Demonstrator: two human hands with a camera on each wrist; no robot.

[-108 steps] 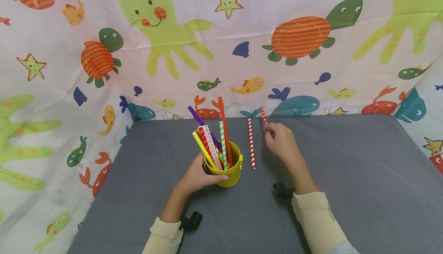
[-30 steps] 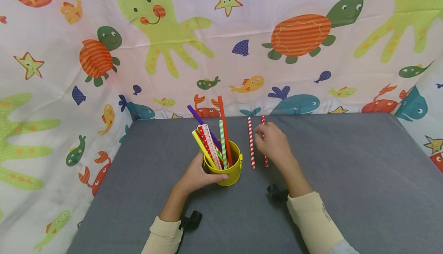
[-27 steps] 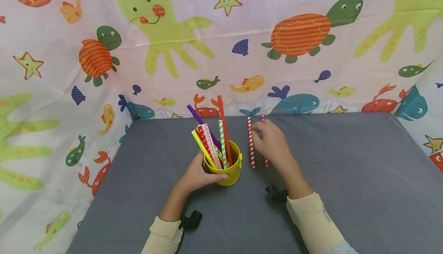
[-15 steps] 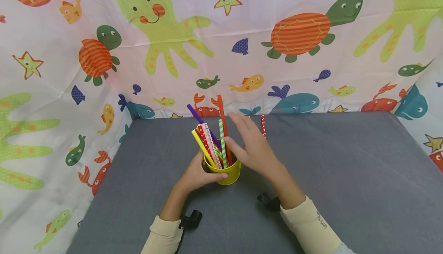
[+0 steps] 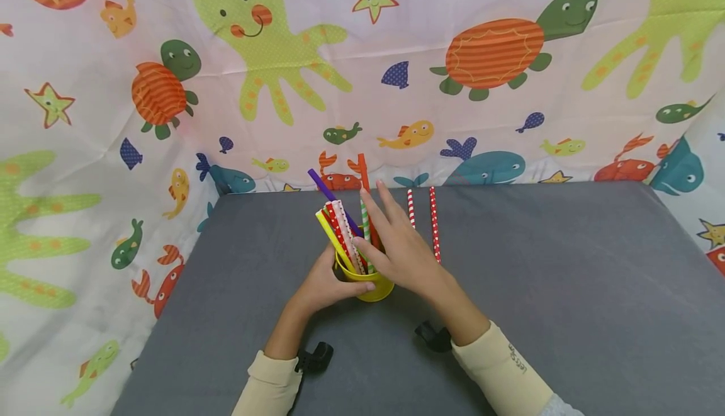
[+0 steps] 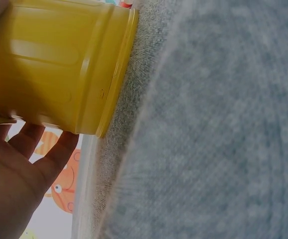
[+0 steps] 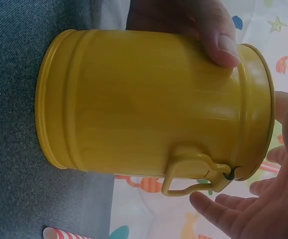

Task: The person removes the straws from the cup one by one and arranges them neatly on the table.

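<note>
Since a second ago, the right hand (image 5: 402, 249) has shifted leftward from the red spotted straw (image 5: 434, 221) to the yellow bucket (image 5: 378, 291). In the head view its fingers spread loosely, grasping nothing visible, beside the slim, smooth straws (image 5: 343, 233) standing aslant inside. The left hand (image 5: 324, 287) grasps the bucket. Spotted straw and red-striped straw (image 5: 411, 205) lie on the gray, cloth-covered counter (image 5: 272, 246). Left wrist view: fingers brace the ridged cylinder above fuzzy, woven cloth. Right wrist view: left thumb on the glossy wall; right fingers fan near the looped handle (image 7: 168, 181).
</note>
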